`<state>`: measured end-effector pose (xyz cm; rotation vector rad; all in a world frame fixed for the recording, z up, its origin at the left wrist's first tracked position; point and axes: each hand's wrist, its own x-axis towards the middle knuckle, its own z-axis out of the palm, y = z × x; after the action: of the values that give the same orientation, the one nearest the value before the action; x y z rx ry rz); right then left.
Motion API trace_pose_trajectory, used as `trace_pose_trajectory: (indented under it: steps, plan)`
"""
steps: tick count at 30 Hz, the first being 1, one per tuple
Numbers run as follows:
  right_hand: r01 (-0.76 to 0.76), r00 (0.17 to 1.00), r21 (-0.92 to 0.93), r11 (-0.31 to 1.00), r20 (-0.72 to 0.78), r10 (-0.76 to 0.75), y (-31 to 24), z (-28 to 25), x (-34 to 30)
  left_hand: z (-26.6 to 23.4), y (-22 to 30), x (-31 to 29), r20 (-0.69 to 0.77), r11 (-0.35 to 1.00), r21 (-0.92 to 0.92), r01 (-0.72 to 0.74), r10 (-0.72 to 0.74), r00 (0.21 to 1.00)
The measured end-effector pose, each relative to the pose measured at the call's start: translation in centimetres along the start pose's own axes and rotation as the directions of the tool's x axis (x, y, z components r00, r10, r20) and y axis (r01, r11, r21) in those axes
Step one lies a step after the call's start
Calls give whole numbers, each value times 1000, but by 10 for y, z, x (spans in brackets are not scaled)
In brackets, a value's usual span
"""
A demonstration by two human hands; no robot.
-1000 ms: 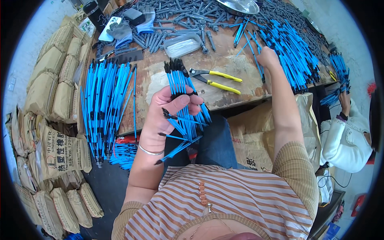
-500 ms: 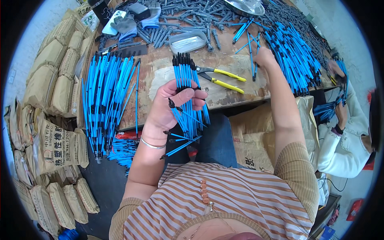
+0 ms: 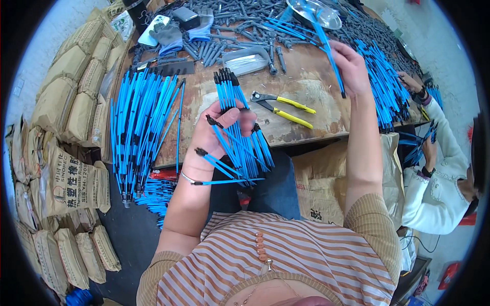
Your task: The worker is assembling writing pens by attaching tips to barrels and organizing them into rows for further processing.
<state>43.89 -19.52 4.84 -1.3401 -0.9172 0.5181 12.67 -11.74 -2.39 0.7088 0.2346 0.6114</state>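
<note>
My left hand is closed round a bundle of thin blue rods with black ends over the table's front edge. A few of these rods stick out crosswise over my wrist and bracelet. Farther right, my right hand pinches a small group of similar blue rods above the table; exactly how many cannot be made out. Between the two hands lie pincers with yellow handles, jaws toward the bundle. A large heap of blue rods is just beyond my right hand.
Another blue rod pile overhangs the table's left front. Grey plastic plugs cover the back, around a clear tray, gloves and a metal bowl. Paper sacks stand left. At right, a co-worker's hand holds rods.
My right hand has lifted blue rods off the table and moved up, away from me. The left-hand bundle has tilted slightly, its loose rods shifting. The co-worker's other hand has moved toward the heap.
</note>
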Motion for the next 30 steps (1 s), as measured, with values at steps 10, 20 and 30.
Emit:
trace_pose_trajectory:
  steps: [10,20,30]
  plan:
    - [650,729,-318,690,516,-449,-23,61,-135,-6,7,-4,-127,980,-171,-102,81,989]
    - [576,815,-556,599,331,-477,-1,94,-225,46,8,-41,28,990,-105,-99,102,994]
    - [482,727,-215,849,639,-250,-26,58,-246,52,-2,-111,53,966,257,-24,11,999]
